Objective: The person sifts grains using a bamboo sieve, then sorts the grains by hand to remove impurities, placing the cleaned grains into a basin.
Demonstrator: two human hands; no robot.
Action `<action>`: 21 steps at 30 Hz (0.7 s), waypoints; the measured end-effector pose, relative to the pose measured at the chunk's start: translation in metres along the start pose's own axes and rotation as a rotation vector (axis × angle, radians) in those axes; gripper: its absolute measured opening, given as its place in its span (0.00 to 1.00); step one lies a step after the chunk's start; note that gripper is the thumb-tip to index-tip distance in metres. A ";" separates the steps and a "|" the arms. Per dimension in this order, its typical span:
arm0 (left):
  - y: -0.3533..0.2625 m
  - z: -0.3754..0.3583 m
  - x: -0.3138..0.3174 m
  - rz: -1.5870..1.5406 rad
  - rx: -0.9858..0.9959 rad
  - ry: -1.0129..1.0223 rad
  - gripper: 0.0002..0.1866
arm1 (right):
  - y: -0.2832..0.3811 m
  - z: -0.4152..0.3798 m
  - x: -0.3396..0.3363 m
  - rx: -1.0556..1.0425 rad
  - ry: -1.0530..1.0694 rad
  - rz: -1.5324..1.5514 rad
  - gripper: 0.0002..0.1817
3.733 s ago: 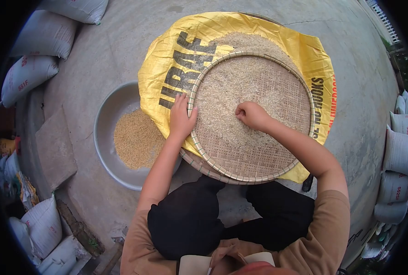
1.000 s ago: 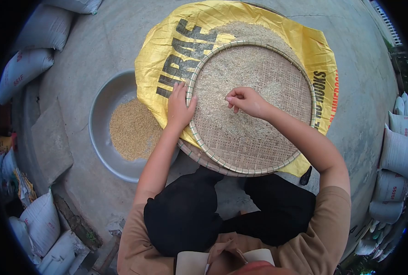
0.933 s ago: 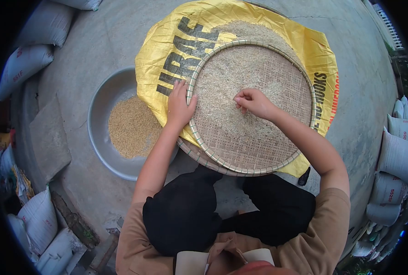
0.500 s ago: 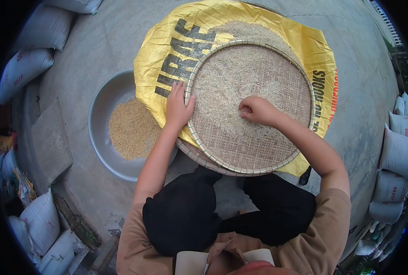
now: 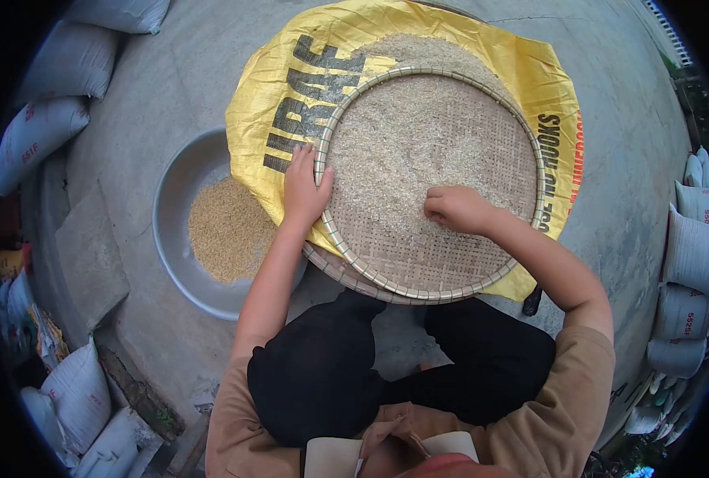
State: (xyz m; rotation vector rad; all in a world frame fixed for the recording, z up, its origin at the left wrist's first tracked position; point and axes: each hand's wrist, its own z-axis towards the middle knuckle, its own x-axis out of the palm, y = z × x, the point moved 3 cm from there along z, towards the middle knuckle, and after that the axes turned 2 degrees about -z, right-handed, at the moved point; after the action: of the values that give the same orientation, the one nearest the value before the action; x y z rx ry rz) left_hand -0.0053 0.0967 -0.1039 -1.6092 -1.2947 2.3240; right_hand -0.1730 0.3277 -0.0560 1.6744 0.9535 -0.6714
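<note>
A round woven bamboo tray (image 5: 458, 267) sits in front of me with pale grain (image 5: 386, 151) spread thinly over its weave. My left hand (image 5: 305, 190) lies against the tray's left rim, fingers stretched along the outside and thumb at the rim. Over the middle of the tray, my right hand (image 5: 458, 210) is closed with fingertips pinched together, low at the grain. Whatever is between those fingertips is too small to make out. Beneath the tray are a yellow printed sack (image 5: 271, 103) and part of a second woven tray (image 5: 346, 279).
A metal basin (image 5: 171, 263) holding golden-brown grain (image 5: 227, 231) stands on the concrete floor at left. More pale grain (image 5: 442, 54) lies on the sack beyond the tray. Filled white sacks (image 5: 40, 139) line the left side, and more stacked sacks (image 5: 685, 255) stand at right.
My right hand has moved slightly right and nearer to me over the grain, its fingers still pinched. My left hand stays at the rim. The view has shifted a little.
</note>
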 end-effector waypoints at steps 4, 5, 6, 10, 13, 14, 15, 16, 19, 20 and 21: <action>0.000 0.000 0.000 -0.008 0.000 -0.003 0.26 | 0.000 0.001 0.002 0.021 0.024 -0.034 0.03; 0.001 0.000 0.001 -0.008 0.000 -0.003 0.26 | 0.000 0.001 0.001 0.028 0.018 -0.031 0.04; 0.001 0.000 0.001 -0.007 0.005 -0.007 0.26 | 0.000 0.002 0.001 0.028 0.017 -0.031 0.04; 0.001 0.000 0.001 0.003 0.002 -0.010 0.26 | 0.001 0.004 0.000 0.046 0.043 -0.035 0.06; 0.001 0.000 0.001 0.011 0.010 -0.012 0.26 | 0.001 0.005 0.000 0.067 0.075 -0.033 0.07; 0.001 0.000 0.001 0.011 0.010 -0.012 0.26 | 0.000 0.005 0.000 0.085 0.110 -0.030 0.07; 0.001 0.000 0.001 0.009 0.013 -0.014 0.26 | 0.000 0.005 0.000 0.085 0.111 -0.030 0.07; 0.001 0.000 0.001 0.007 0.016 -0.016 0.26 | 0.000 0.005 -0.001 0.098 0.102 -0.027 0.08; 0.002 -0.001 0.001 -0.007 0.019 -0.019 0.26 | 0.000 0.006 -0.006 0.113 0.088 -0.015 0.08; 0.002 0.000 0.002 -0.007 0.018 -0.019 0.26 | 0.000 0.006 -0.007 0.117 0.081 -0.006 0.08; 0.003 0.000 0.002 -0.007 0.021 -0.020 0.26 | 0.000 0.006 -0.006 0.116 0.082 -0.006 0.08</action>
State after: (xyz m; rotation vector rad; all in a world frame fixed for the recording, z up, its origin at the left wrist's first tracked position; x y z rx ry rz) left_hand -0.0049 0.0961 -0.1069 -1.5769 -1.2726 2.3483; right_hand -0.1761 0.3203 -0.0528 1.8138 0.9939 -0.6783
